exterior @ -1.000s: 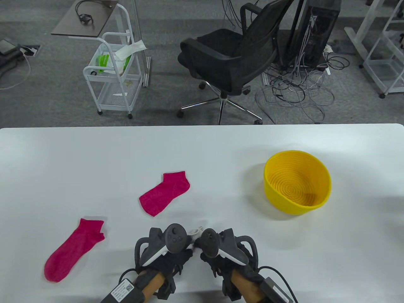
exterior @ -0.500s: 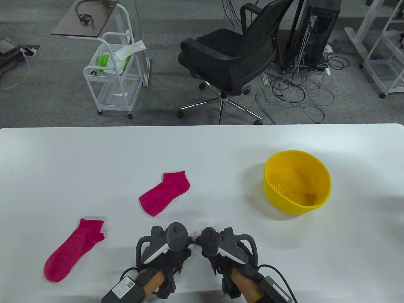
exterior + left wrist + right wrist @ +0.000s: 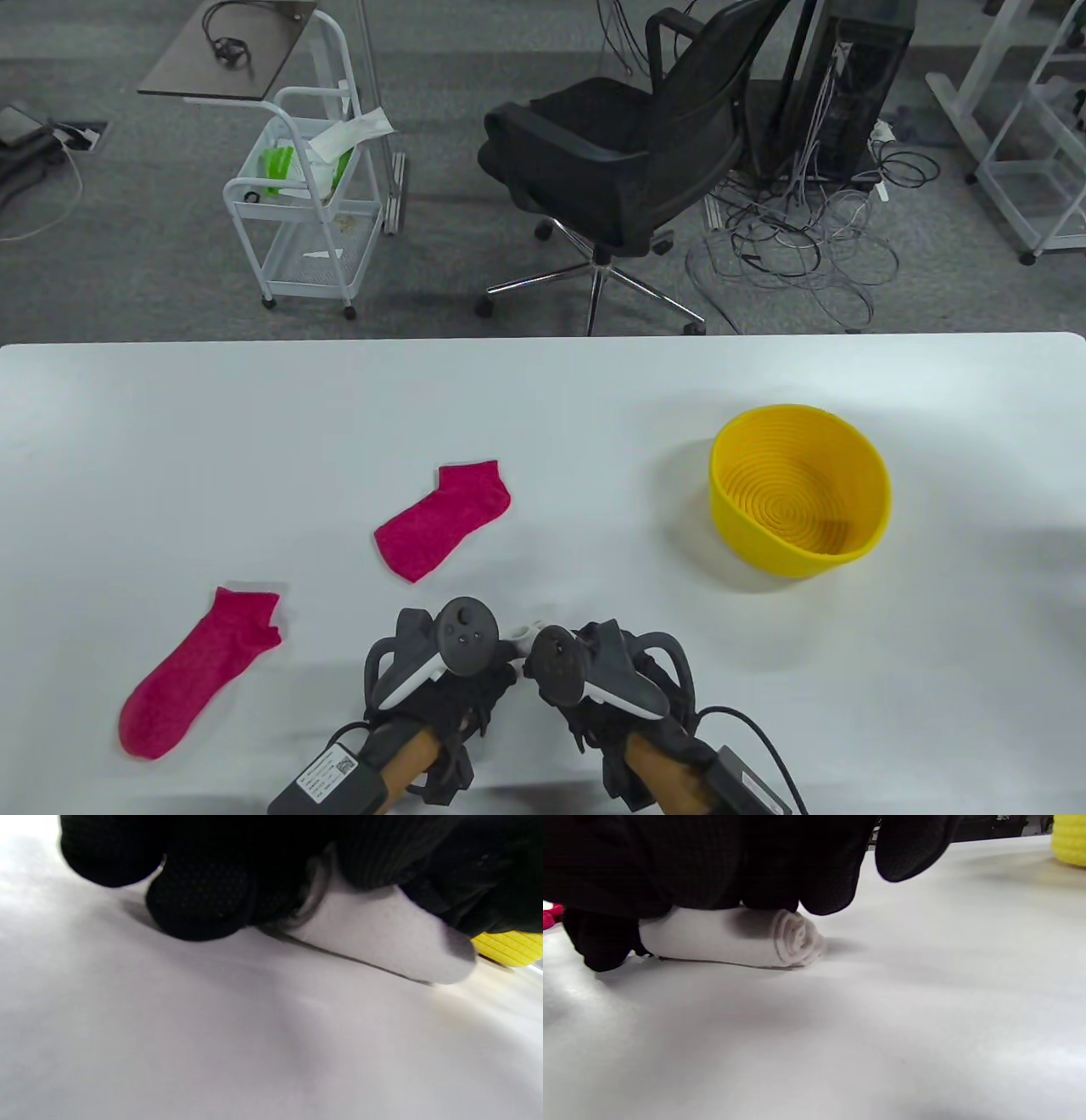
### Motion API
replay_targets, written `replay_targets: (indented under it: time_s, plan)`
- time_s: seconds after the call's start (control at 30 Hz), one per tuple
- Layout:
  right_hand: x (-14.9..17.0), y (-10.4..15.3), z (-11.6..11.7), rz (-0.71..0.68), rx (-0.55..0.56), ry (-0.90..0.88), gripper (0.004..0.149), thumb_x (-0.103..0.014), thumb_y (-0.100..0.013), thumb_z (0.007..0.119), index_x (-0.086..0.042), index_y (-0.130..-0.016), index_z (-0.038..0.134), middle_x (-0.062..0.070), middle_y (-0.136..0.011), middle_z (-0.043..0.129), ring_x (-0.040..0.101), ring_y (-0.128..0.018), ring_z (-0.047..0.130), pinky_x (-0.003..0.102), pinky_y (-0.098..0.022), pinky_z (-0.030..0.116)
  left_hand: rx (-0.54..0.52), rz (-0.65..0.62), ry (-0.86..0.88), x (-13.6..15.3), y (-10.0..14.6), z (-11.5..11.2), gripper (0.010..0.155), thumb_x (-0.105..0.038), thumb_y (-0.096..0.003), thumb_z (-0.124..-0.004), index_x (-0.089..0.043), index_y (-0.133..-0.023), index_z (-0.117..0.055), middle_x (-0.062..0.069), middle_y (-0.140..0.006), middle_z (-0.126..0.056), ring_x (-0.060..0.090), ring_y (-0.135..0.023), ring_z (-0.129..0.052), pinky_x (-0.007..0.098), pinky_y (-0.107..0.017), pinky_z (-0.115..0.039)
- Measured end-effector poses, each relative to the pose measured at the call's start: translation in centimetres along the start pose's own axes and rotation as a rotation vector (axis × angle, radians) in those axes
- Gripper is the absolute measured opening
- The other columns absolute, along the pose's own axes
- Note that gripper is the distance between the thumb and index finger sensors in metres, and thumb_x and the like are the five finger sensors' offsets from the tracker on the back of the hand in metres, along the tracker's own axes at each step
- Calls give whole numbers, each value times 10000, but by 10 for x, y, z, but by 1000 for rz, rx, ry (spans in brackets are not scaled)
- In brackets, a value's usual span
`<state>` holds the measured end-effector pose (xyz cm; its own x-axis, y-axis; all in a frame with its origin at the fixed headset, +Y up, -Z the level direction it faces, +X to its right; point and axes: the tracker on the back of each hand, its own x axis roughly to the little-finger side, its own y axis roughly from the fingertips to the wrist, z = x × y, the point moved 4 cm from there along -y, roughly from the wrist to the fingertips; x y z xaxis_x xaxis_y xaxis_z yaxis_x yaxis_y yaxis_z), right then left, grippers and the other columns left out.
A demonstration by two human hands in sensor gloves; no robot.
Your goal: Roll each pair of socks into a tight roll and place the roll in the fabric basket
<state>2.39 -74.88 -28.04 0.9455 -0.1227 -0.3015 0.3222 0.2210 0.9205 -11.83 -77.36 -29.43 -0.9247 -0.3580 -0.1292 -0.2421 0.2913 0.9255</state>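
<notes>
A white sock roll lies near the table's front edge, mostly hidden under both hands. My left hand and right hand sit side by side on it, fingers curled over its top. In the right wrist view the roll lies on the table, its spiral end showing, with gloved fingers over it. The left wrist view shows fingers curled on the white fabric. Two pink socks lie flat, one beyond the hands, one to the left. The yellow basket stands at the right.
A white table carries everything. Behind its far edge are a black office chair, a white wire cart and tangled cables on the floor. The basket's wall shows in the left wrist view too.
Both hands have drawn slightly toward the near edge and their trackers have tilted; less of the white sock shows between them. Pink socks and basket have not moved.
</notes>
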Motion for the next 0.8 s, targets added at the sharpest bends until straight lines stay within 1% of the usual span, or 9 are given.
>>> replay_targets:
  time_s: [0.13,0.2,0.27,0.37,0.43,0.6,0.7,0.8]
  plan:
    - [5,-2,3,16,-2,-14,434,-439,-407,824,-419,-839,797,-141,-949,826,174,-886,854,532,-676,680,1,7,5,0,1,3,525,-470,-390,-747,-251,-853,-860,52,-729,-957,230,-468,-1017,463,-423,-803]
    - [7,-4,5,30,-8,-19,451,-442,-406,825,-419,-854,775,-138,-962,812,175,-889,851,533,-677,678,-47,9,-8,-2,4,9,544,-479,-383,-755,-265,-878,-832,48,-773,-927,232,-491,-1010,463,-435,-797]
    - [9,-5,6,39,-13,-20,465,-450,-404,826,-425,-864,759,-140,-973,799,179,-899,841,534,-680,675,-81,5,-16,-4,7,16,544,-485,-382,-765,-322,-900,-801,46,-809,-898,231,-513,-1000,461,-448,-790]
    - [10,-6,8,47,-20,-17,487,-456,-402,829,-425,-879,736,-137,-989,780,185,-908,831,537,-683,670,-83,0,-18,-5,8,19,510,-482,-379,-786,-326,-858,-866,46,-819,-892,232,-526,-995,465,-457,-785]
    - [10,-7,10,53,-21,-5,503,-461,-399,833,-431,-888,718,-140,-998,768,186,-913,827,538,-684,668,-67,-1,-32,-5,8,15,519,-485,-374,-799,-315,-859,-864,69,-822,-890,237,-528,-995,467,-458,-784]
    - [11,-10,16,77,-34,24,569,-473,-391,844,-455,-922,642,-148,-1024,728,184,-931,805,536,-691,660,-30,16,-74,-5,4,7,568,-500,-358,-827,-289,-886,-816,60,-840,-878,242,-547,-988,472,-468,-778]
    - [10,-11,15,85,-10,39,564,-468,-392,840,-456,-922,646,-152,-1009,745,172,-916,818,530,-692,663,-16,18,-97,-5,2,2,606,-497,-347,-848,-280,-908,-767,58,-850,-862,239,-558,-979,472,-474,-774]
    - [9,-11,14,86,-9,39,548,-457,-401,827,-446,-922,659,-143,-993,770,161,-898,840,527,-692,666,-16,19,-113,-5,1,1,607,-479,-344,-862,-285,-909,-753,51,-849,-856,228,-554,-975,467,-478,-773]
